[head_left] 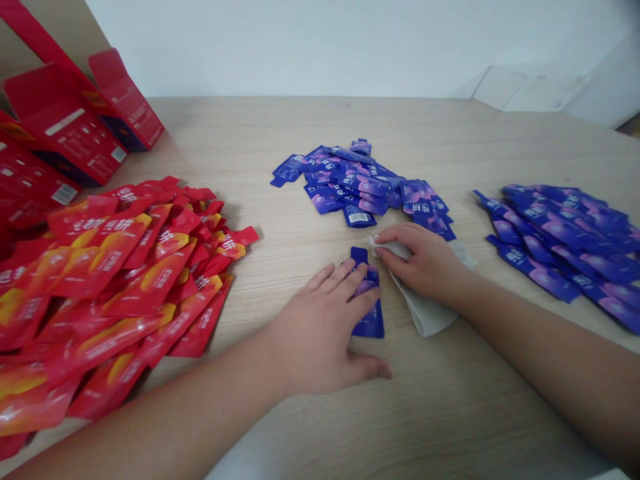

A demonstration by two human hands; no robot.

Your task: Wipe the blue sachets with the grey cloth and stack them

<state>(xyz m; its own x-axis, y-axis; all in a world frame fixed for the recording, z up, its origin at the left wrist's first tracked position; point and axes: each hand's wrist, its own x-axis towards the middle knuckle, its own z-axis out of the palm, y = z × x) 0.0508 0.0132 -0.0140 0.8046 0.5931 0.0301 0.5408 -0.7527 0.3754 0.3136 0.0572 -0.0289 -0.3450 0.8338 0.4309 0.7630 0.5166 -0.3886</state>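
Observation:
My left hand (320,333) lies with fingers stretched out over a single purple sachet (369,325) on the table, covering its middle. Just to the right, my right hand (420,260) is closed on a white cloth or tissue (429,318), pinching one corner of it beside the sachet's upper end. The rest of the cloth spreads beneath that hand on the tabletop. Beyond both hands lies a loose heap of purple sachets (350,180).
A large pile of red sachets (125,267) covers the left side. Red cartons (70,133) with raised flaps stand behind it. More purple sachets (575,233) overlap in a stack at the right. A white wall (320,47) borders the wooden table (210,133).

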